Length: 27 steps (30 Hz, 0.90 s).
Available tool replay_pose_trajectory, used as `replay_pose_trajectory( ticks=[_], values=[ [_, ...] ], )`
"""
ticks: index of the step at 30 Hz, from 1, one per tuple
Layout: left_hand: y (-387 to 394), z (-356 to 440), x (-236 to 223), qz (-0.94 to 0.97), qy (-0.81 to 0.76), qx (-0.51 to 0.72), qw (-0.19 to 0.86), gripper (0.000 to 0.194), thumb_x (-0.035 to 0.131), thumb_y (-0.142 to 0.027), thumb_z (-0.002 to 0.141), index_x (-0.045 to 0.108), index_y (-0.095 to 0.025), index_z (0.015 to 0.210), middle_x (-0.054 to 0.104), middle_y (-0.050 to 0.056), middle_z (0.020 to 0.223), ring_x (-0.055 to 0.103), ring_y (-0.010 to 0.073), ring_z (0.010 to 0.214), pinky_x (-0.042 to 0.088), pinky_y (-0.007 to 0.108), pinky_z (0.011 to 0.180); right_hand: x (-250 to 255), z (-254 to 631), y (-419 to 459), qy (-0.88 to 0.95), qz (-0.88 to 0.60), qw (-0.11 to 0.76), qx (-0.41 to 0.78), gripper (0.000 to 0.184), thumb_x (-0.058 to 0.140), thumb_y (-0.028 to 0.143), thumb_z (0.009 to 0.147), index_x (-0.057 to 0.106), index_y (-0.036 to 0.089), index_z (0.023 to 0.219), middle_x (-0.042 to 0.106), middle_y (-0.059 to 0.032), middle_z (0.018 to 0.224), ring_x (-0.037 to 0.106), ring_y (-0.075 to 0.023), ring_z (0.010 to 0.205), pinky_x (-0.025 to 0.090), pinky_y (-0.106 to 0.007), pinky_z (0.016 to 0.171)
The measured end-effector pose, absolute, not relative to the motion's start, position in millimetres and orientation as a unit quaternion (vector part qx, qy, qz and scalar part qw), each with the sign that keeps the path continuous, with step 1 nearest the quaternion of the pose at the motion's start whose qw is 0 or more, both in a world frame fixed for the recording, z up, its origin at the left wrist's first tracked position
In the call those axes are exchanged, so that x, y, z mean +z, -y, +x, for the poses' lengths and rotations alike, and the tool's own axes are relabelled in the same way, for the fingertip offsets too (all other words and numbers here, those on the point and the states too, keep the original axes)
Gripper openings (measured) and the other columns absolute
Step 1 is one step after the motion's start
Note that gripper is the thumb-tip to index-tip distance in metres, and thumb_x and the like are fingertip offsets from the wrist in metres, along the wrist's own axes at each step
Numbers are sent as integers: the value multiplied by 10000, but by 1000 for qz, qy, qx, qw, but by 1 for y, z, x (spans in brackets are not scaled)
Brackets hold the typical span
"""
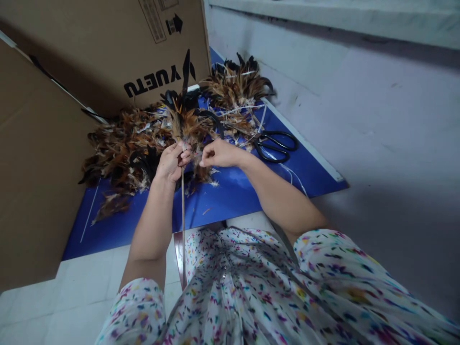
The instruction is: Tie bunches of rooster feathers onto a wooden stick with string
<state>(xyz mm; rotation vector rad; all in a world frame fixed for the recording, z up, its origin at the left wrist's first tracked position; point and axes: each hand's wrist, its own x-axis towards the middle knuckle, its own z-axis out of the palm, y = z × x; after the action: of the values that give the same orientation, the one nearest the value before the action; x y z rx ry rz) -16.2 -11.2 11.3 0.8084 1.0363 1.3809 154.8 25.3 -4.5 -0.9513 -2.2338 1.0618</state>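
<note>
My left hand [171,162] is closed around the top of a thin stick [183,206], where a bunch of brown and black feathers [185,122] fans upward like a feather duster. The stick's lower part hangs down past the table edge towards my lap. Just right of it, my right hand [222,154] is closed in a pinch near the base of the bunch. Whatever its fingertips hold, if anything, is too small to make out. Loose brown feathers [122,143] lie heaped behind and left of my left hand.
Black-handled scissors [275,146] lie on the blue tabletop [230,196] at right, beside white string [296,178]. Another feather bundle [235,86] rests at the back near the wall [359,110]. Large cardboard boxes [89,52] stand behind and left.
</note>
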Motion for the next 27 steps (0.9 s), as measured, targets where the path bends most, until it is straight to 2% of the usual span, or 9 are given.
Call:
replay_pose_trajectory(
  ticks=[3,5,10,14,19,23,27],
  values=[
    [9,-20,11,333,-447,600,574,196,589,-113,867,532,-108,680,557,10,655,384,-13,431,210,83,349,-1,152,-12,881,-353,92,301,175,773,310,682,703,152,651,607,5,574,499,-94,553,348,-252,573],
    [9,-22,12,327,-449,602,574,186,597,-109,861,536,-110,685,557,7,654,384,-14,429,207,82,347,-1,147,-4,894,-367,28,257,201,809,313,640,687,155,615,588,3,544,483,-98,541,324,-262,562],
    [9,-22,13,323,-445,602,579,189,567,-87,871,534,-110,686,545,5,635,389,-8,429,212,84,346,-3,145,-4,908,-334,15,253,157,742,119,656,630,158,553,532,32,501,456,-77,523,305,-249,552],
    [8,-23,11,327,-437,605,579,197,528,-77,886,543,-101,691,550,16,646,389,-5,427,214,87,344,8,160,-15,885,-299,83,348,151,690,117,693,607,159,574,539,57,512,436,-54,501,316,-219,530],
    [7,-25,7,346,-420,605,581,186,550,-79,867,545,-99,682,552,21,657,391,0,428,220,91,340,14,167,-22,748,-349,238,511,182,670,108,721,556,146,584,560,50,476,466,-48,438,333,-188,459],
    [9,-21,9,340,-419,598,593,200,550,-68,864,518,-109,670,510,1,627,382,2,430,216,91,344,9,157,-24,595,-402,377,585,216,652,38,726,518,145,595,587,24,483,519,-60,428,353,-164,404],
    [12,-16,9,343,-421,585,603,192,543,-75,871,528,-99,681,526,15,656,363,-6,428,193,90,342,5,149,-25,503,-395,418,646,166,648,30,758,547,137,680,601,19,511,551,-71,453,374,-154,395]
  ],
)
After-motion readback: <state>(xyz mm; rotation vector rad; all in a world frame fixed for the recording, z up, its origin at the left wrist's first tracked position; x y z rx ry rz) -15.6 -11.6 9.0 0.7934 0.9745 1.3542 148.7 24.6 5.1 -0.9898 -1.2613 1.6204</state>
